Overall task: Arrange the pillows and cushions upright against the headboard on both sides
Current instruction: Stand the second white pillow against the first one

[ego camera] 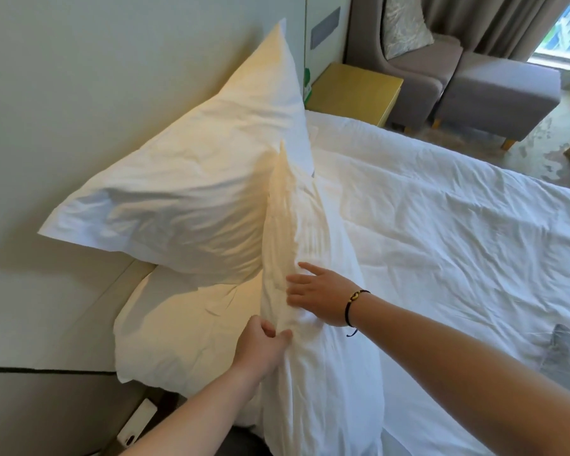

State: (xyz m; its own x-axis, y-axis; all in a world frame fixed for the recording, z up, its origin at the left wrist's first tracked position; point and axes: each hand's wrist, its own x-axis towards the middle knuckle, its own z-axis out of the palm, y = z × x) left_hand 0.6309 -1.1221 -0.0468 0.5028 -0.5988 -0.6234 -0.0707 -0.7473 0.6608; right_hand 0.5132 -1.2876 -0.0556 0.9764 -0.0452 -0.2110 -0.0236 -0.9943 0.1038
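Observation:
A large white pillow (185, 179) leans upright against the pale headboard (79, 77). A second white pillow (185, 327) lies lower down beneath it. In front stands a third white pillow (310, 232) on its edge, seen end-on. My left hand (264, 347) pinches this front pillow's near top edge between thumb and fingers. My right hand (320, 294), with a dark bracelet at the wrist, rests flat with straight fingers on the pillow's right face.
A white duvet (458, 232) covers the bed to the right. A yellow bedside table (356, 90) stands beyond the bed's far side, with a grey armchair (405, 51) and footstool (497, 97) past it. A white phone (135, 426) lies at the lower left.

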